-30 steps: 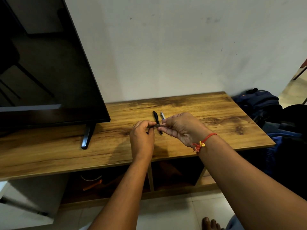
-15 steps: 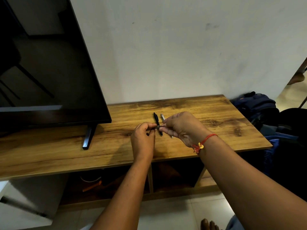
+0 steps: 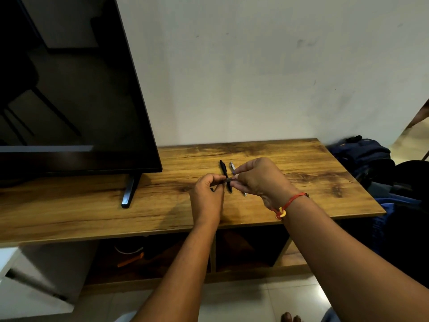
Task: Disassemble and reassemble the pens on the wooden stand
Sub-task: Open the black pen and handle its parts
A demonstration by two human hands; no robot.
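Both hands meet over the middle of the wooden stand (image 3: 301, 177) and hold one dark pen (image 3: 228, 180) crosswise between them. My left hand (image 3: 207, 196) grips its left end with curled fingers. My right hand (image 3: 257, 177), with a red thread at the wrist, pinches its right end at the fingertips. Most of that pen is hidden by the fingers. Behind it a black pen (image 3: 224, 169) lies on the stand pointing away from me. A silver pen (image 3: 232, 167) lies beside it on the right, partly covered by my right hand.
A large black TV (image 3: 69, 101) stands on the left of the stand, its foot (image 3: 128, 194) near the front. Bags (image 3: 362, 156) are piled on the floor to the right. Shelves below hold dim objects. A white wall is behind.
The hands keep the same hold on the dark pen, shifting only slightly. The camera has tilted up a little, so the stand sits lower in view.
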